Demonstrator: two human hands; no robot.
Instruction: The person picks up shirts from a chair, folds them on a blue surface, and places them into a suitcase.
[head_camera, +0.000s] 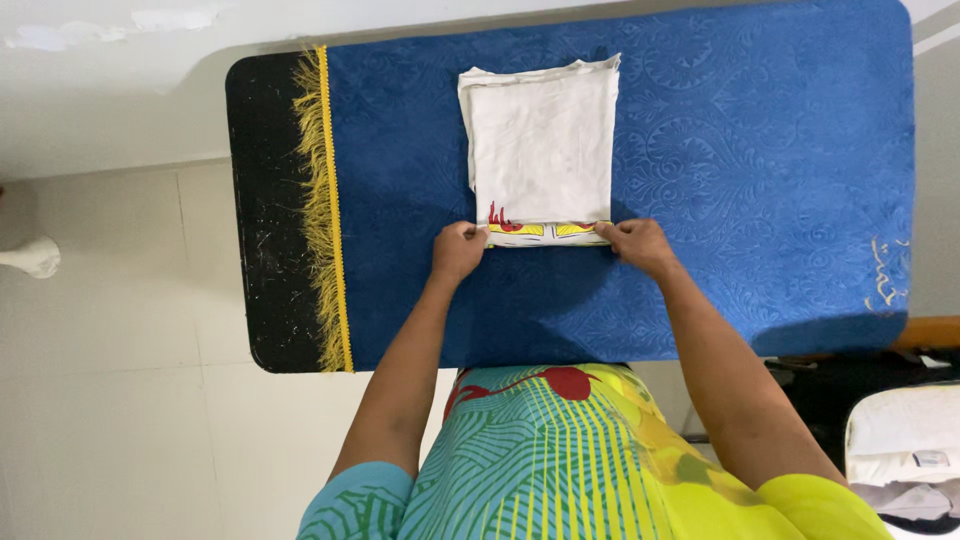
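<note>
Head view: the folded white cloth (543, 135) lies at the upper centre of the frame on the blue embossed cover (760, 180) of the surface. The left hand (458, 250) and right hand (634, 243) each have the grip closed on a near corner of the cloth, where a yellow-and-red printed edge (545, 231) shows. For a clean fold, both corners should be kept level and the edge taut. Both forearms extend straight forward, wrists low, knuckles up.

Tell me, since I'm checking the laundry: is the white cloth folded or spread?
Folded: the white cloth lies as a compact layered rectangle on the blue mat, both hands pinching its near edge.
</note>
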